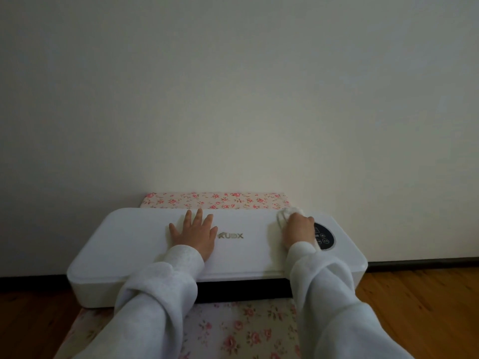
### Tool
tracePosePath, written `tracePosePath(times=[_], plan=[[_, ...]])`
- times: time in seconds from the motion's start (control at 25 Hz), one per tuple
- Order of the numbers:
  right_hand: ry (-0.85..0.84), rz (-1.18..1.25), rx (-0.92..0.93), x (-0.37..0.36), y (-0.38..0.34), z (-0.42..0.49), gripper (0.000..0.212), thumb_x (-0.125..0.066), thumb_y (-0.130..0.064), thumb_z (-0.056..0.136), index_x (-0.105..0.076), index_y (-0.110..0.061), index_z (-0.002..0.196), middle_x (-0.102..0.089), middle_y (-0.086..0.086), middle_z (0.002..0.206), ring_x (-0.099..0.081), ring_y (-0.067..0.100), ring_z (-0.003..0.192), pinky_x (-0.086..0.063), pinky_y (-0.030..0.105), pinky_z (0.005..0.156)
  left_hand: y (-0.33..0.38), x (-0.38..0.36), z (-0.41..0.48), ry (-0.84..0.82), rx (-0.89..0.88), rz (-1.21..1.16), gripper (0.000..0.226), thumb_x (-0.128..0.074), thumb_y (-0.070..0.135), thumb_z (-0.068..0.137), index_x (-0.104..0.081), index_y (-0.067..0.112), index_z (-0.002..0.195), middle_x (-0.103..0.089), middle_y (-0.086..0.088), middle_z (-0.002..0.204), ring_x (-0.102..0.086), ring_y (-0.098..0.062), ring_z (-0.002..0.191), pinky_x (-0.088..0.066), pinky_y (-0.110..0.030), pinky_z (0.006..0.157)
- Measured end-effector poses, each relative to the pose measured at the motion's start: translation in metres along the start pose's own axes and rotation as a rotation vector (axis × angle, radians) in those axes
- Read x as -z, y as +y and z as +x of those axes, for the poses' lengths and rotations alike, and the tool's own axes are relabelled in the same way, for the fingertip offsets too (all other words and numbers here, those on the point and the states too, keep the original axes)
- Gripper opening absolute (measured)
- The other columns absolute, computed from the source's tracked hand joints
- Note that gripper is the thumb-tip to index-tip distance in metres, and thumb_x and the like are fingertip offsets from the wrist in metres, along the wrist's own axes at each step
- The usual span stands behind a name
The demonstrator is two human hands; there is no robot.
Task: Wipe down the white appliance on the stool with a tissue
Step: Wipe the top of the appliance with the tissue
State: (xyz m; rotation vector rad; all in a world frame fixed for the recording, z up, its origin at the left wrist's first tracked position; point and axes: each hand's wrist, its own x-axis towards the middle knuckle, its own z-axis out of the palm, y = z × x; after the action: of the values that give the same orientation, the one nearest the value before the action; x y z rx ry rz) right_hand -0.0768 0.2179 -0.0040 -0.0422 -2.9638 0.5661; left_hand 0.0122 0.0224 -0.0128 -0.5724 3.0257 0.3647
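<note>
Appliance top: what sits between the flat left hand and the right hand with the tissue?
In the head view, only bare white appliance top and its gold logo lie between the left hand and the right hand pressing the tissue.

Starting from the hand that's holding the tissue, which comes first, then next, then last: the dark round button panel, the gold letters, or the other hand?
From the right hand, which holds the tissue:
1. Dark round button panel, touching it on its right side.
2. Gold letters, to its left, mid-top of the white appliance.
3. Left hand, flat on the appliance, just past the letters.
</note>
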Motion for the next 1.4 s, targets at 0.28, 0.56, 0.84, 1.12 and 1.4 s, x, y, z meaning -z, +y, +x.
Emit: tracePosePath(times=[0.28,0.56,0.84,1.12,1.4], plan=[[-0.278,0.028,0.274,-0.012,-0.048,-0.015,0.03,-0.041,-0.014,0.092,-0.057,-0.003,0.115,-0.049,0.015,0.113,-0.051,0.032,0.114,-0.042,0.038,0.099,0.0,0.0,0.008,-0.006,0.005,-0.002,0.05,-0.015,0.04,0.102,-0.007,0.031,0.15,0.006,0.005,0.161,0.01,-0.02,0.148,-0.002,-0.059,0.117],[-0.092,-0.082,0.048,-0.001,-0.014,0.017,0.036,-0.04,0.001,0.089,-0.056,0.002,0.121,-0.057,0.018,0.127,-0.038,0.035,0.125,-0.043,0.039,0.096,-0.006,-0.003,0.011,0.001,0.022,0.011,0.05,-0.015,0.041,0.101,-0.007,0.031,0.15,0.005,0.006,0.161,0.008,-0.02,0.149,-0.005,-0.059,0.117],[-0.291,0.051,0.275,-0.018,-0.079,-0.024,0.04,-0.041,0.001,0.089,-0.052,0.001,0.127,-0.048,0.023,0.131,-0.044,0.033,0.126,-0.039,0.035,0.105,-0.007,-0.002,0.011,0.003,0.016,0.013,0.05,-0.015,0.042,0.101,-0.008,0.031,0.15,0.003,0.006,0.161,0.007,-0.02,0.149,-0.005,-0.059,0.117],[-0.09,-0.029,0.056,-0.001,-0.028,-0.009,0.037,-0.038,0.003,0.088,-0.056,0.005,0.12,-0.059,0.023,0.123,-0.041,0.036,0.121,-0.041,0.04,0.098,-0.014,0.0,0.004,-0.003,0.026,0.011,0.05,-0.014,0.041,0.101,-0.007,0.031,0.15,0.003,0.006,0.161,0.008,-0.02,0.149,-0.004,-0.059,0.117],[-0.189,0.065,0.173,-0.006,-0.034,-0.042,0.033,-0.038,0.003,0.085,-0.057,0.004,0.111,-0.054,0.013,0.094,-0.046,0.035,0.116,-0.042,0.038,0.097,-0.012,-0.002,-0.002,-0.014,0.026,0.019,0.05,-0.015,0.042,0.101,-0.008,0.031,0.15,0.002,0.005,0.161,0.008,-0.021,0.149,-0.004,-0.059,0.117]])
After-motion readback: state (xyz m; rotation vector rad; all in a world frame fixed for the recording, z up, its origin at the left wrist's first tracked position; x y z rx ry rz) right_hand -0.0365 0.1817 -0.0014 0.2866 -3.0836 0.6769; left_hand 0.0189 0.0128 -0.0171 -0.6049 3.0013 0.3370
